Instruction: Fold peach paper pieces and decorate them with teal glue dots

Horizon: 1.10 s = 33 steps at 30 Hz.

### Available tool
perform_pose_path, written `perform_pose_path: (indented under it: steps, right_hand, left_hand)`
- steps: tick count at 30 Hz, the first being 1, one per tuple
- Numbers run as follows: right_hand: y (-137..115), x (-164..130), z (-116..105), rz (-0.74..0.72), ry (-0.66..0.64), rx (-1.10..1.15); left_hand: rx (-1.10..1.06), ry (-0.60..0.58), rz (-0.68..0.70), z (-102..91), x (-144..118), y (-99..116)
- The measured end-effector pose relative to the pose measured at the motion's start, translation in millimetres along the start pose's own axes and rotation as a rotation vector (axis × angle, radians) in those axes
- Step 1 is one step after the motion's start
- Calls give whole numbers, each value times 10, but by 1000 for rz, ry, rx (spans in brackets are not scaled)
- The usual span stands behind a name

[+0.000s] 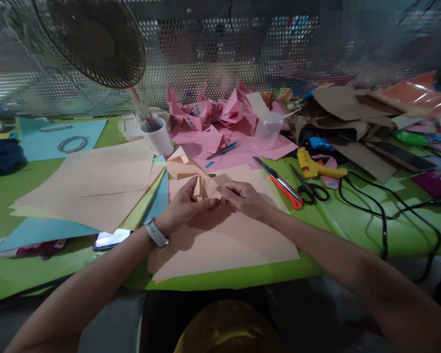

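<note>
A small folded piece of peach paper (205,187) sits between both my hands above a large peach sheet (224,240) on the green table (353,215). My left hand (182,206), with a grey watch band on the wrist, pinches the fold from the left. From the right, my right hand (244,198) grips the same piece with its fingertips. Another folded peach shape (182,164) lies just behind the hands.
Loose peach, yellow and blue sheets (91,186) lie at left over a phone (110,239). Orange utility knife (281,184), black scissors (310,189) and yellow glue gun (316,169) with its cable lie at right. White cup (157,137), pink folded papers (213,115), fan (91,39) stand behind.
</note>
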State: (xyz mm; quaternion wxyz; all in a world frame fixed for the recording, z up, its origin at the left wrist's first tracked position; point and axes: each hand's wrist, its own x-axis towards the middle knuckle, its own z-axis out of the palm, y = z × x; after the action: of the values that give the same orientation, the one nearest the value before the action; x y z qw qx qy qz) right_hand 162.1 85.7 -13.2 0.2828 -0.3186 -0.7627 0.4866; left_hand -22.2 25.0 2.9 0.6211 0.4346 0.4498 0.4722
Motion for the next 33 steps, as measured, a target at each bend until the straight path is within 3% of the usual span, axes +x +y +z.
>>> perform_pose_path:
  steps: [6,12,16,23,29,33]
  right_hand:
    - [-31,-2,-37,-23,-62,-16]
    - [-65,-7,-16,-31,-75,-24]
    - [-36,-11,23,-38,-82,22]
    - [-40,4,-16,-20,7,62]
    - [-24,66,-165,38,271,238]
    - [-43,55,-69,43,237,299]
  left_hand:
    - [-25,-35,-9,3,-8,42]
    - [2,37,-69,-26,-9,-15]
    - [23,19,-46,-24,1,-20]
    - [-21,14,-13,-101,43,-8]
    - [-43,-42,-108,-132,34,24]
    - [-155,17,-70,-71,55,13]
